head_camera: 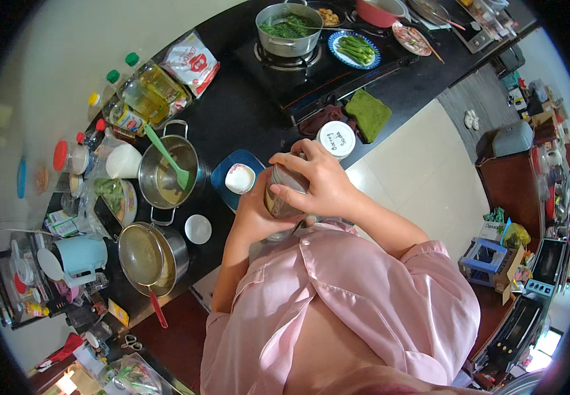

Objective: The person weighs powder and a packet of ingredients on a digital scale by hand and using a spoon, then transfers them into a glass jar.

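Note:
Close to my chest, a rounded clear jar is between both hands. My left hand cups its side and underside, and my right hand has its fingers spread over its upper part. The jar's contents and opening are largely hidden by the fingers. Just beyond my right hand stands a white-lidded tub bearing handwriting. To the left of the jar, a small bowl of white stuff rests on a dark blue square dish. Further left, a small white bowl sits on the counter.
A steel pot holds a green spatula; beside it a strainer lies over another pot. On the gas stove are a pot of greens and a plate of green vegetables. Oil bottles line the wall side.

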A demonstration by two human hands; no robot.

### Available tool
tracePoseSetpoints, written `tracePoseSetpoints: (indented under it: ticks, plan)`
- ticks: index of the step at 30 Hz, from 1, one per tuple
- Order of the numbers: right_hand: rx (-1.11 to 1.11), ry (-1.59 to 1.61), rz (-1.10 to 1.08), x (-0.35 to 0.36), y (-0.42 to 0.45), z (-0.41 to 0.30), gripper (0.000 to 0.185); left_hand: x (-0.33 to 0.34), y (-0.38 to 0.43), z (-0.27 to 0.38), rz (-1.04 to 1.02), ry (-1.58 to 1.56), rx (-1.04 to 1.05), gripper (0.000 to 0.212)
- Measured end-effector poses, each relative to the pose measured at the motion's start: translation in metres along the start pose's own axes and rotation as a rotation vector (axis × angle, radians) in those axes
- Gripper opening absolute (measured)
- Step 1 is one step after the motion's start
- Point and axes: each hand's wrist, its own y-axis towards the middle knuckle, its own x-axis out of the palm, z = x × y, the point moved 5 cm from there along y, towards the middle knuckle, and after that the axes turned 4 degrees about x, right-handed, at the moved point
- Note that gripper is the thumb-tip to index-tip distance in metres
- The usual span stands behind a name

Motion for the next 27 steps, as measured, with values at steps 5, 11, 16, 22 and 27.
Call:
tracePoseSetpoints:
  ticks: [5,11,16,22,27]
  plan:
    - [0.03,0.003,-0.11,-0.009,-0.002,0.002,0.041,0.006,0.002,-0.008,-0.066,-0.041,0.011,0.094]
    - [0.031,0.272,-0.106,-0.019,0.001,0.002,0.042,0.013,-0.021,-0.057,-0.321,-0.789,-0.309,0.107]
    - [-0.088,0.239,-0.183,-0.023,-0.006,-0.018,0.043,0.025,-0.035,-0.041,-0.338,-1.037,-0.336,0.099]
    - [-0.239,0.222,-0.251,-0.026,-0.004,-0.02,0.045,0.048,-0.036,-0.051,-0.425,-1.281,-0.345,0.096]
    - [-0.572,0.341,-0.443,-0.028,0.011,-0.023,0.047,0.035,-0.019,-0.044,-0.418,-1.183,-0.332,0.097]
